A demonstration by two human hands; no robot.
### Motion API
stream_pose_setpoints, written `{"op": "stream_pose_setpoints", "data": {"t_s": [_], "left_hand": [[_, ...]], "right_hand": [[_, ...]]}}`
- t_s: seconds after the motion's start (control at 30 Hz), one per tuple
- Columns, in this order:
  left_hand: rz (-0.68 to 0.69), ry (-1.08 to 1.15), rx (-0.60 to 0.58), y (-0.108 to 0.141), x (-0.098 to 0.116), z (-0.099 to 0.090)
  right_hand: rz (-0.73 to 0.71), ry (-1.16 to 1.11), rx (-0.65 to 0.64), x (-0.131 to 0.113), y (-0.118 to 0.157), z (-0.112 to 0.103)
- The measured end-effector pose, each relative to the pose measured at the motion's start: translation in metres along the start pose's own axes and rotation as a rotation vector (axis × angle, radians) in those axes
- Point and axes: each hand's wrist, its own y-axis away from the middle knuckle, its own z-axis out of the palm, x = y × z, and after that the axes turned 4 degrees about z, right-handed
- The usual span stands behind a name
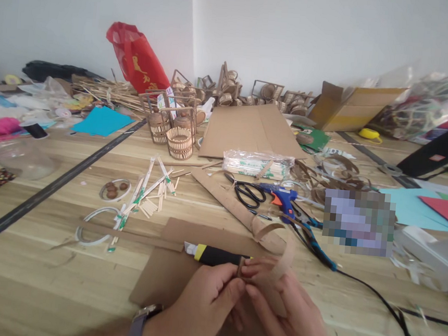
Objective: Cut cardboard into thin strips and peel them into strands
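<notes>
My left hand [210,297], with a watch on its wrist, pinches one end of a brown cardboard strip [285,257]. The fingers of my right hand [288,307] close on the same strip, fingertips touching those of the left. Its free part curls up over the right hand; the piece between the fingertips is mostly hidden. Just beyond my hands a black and yellow utility knife [220,256] rests on a cardboard sheet [160,272], blade pointing left. A long narrow brown strip [135,236] lies to the left of the knife.
Farther out are a blue glue gun [286,199], black scissors [249,193], pliers [314,238] and a cable [377,294]. Small sticks [150,203] and a white ring [95,225] lie left. Behind stand small slatted baskets [179,143], a large cardboard sheet [246,131] and a red bag [139,58].
</notes>
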Motion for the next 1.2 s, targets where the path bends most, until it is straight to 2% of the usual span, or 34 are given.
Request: {"op": "stream_pose_setpoints", "data": {"t_s": [0.2,0.37,0.53,0.97,1.2], "left_hand": [[0.017,-0.048,0.004,0.0013,0.0012,0.0006],[0.006,-0.046,-0.041,0.0030,0.0015,-0.0002],[0.001,-0.030,-0.016,0.0017,0.0006,0.0003],[0.018,-0.034,0.024,0.0002,-0.0043,0.0004],[0.014,-0.082,0.028,0.0035,-0.0033,-0.0001]], "right_hand": [[-0.005,0.013,0.013,-0.0012,-0.0034,-0.0026],[0.034,-0.026,0.013,-0.0027,-0.0043,-0.0061],[0.058,-0.061,0.017,0.0005,-0.0007,-0.0033],[-0.108,0.086,0.021,0.0000,-0.0042,-0.0016],[-0.099,0.083,0.041,-0.0014,-0.0067,-0.0036]]}}
